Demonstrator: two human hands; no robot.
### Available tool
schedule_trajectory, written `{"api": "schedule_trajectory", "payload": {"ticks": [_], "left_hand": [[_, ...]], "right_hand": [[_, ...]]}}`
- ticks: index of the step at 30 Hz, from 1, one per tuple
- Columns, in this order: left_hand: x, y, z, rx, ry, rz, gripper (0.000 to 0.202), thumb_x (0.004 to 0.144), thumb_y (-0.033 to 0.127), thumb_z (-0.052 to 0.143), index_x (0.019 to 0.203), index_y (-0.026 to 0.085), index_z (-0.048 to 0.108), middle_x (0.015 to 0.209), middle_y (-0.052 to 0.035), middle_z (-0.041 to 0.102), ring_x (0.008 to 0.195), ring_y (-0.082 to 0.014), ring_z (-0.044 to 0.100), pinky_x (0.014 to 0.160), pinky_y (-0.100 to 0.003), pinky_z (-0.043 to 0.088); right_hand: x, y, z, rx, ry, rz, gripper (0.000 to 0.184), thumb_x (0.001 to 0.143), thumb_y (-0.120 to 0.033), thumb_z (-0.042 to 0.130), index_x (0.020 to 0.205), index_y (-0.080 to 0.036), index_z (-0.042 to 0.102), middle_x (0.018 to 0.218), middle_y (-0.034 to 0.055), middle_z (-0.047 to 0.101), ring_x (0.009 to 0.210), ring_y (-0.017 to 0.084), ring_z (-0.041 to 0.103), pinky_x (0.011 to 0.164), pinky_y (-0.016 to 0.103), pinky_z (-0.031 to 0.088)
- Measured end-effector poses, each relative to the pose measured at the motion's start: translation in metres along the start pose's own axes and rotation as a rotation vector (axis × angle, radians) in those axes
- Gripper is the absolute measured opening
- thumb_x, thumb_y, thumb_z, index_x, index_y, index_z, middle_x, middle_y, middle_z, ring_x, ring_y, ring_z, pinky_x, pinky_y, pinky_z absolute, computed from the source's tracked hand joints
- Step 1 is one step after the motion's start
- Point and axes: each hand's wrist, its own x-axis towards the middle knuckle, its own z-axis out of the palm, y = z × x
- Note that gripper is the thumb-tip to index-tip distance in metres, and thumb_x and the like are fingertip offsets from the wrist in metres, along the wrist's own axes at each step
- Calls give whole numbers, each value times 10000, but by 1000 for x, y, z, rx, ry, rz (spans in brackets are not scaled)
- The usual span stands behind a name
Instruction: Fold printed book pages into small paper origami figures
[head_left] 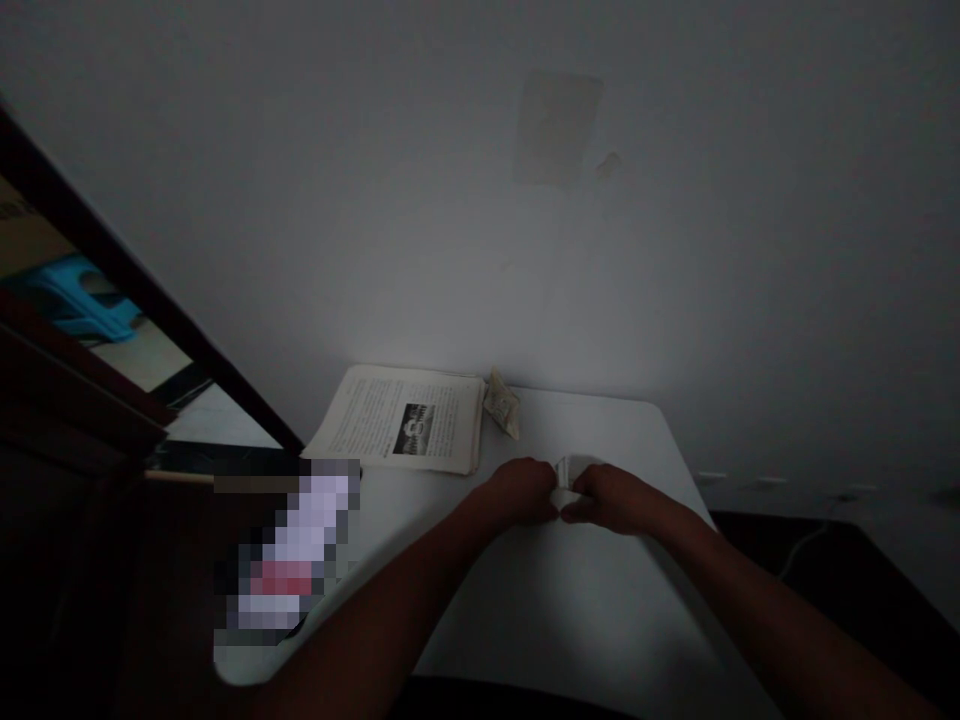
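Above the white table (517, 570), my left hand (523, 490) and my right hand (609, 498) are close together with fingers closed. Between them they grip a small folded piece of printed paper (564, 474), mostly covered by the fingers. Beyond my left hand, near the wall, stands a folded paper shape (502, 404) with points and printed marks on it. To its left lies a stack of printed pages (375, 415), the top one bearing text and a dark picture.
A pixelated, phone-like object (307, 540) lies along the table's left edge. The wall (420, 200) rises directly behind the table. At far left, a dark-framed mirror (150, 300) shows a blue plastic stool (82, 295). A pale cable (806, 548) runs at the right.
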Motion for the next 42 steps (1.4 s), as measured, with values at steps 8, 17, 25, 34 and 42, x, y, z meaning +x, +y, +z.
{"api": "schedule_trajectory", "payload": {"ticks": [8,17,25,34,42], "left_hand": [[-7,-6,6,-104,105,30,238,690,297,630,887,166,659,892,-90,679,864,-254,631,750,-327,482],[-22,-20,9,-256,198,-51,361,655,215,658,1009,196,588,935,-29,661,842,-174,618,729,-242,473],[-18,-26,8,-221,173,-124,329,638,253,684,956,187,629,948,-49,670,877,-208,617,749,-274,479],[-14,-25,0,-123,93,-52,290,693,241,609,964,160,669,963,-94,681,913,-234,620,795,-306,470],[-13,-23,-3,-82,65,-68,291,694,281,631,951,152,673,937,-105,684,885,-232,630,759,-291,481]], "right_hand": [[2,0,-1,-31,-3,22,260,725,-403,612,834,-198,728,791,67,717,744,216,638,639,267,427],[1,-2,-4,-9,-20,20,258,731,-411,602,790,-190,722,719,50,702,651,184,616,561,244,391],[2,-2,-3,-10,-31,27,241,732,-394,600,788,-193,720,705,44,691,626,171,601,532,236,372],[3,-2,-5,-20,-50,26,259,745,-408,584,792,-192,721,713,48,692,645,177,607,547,241,378],[2,-6,-6,-22,-56,33,248,745,-386,594,827,-192,725,729,54,696,664,187,615,571,248,396]]}}
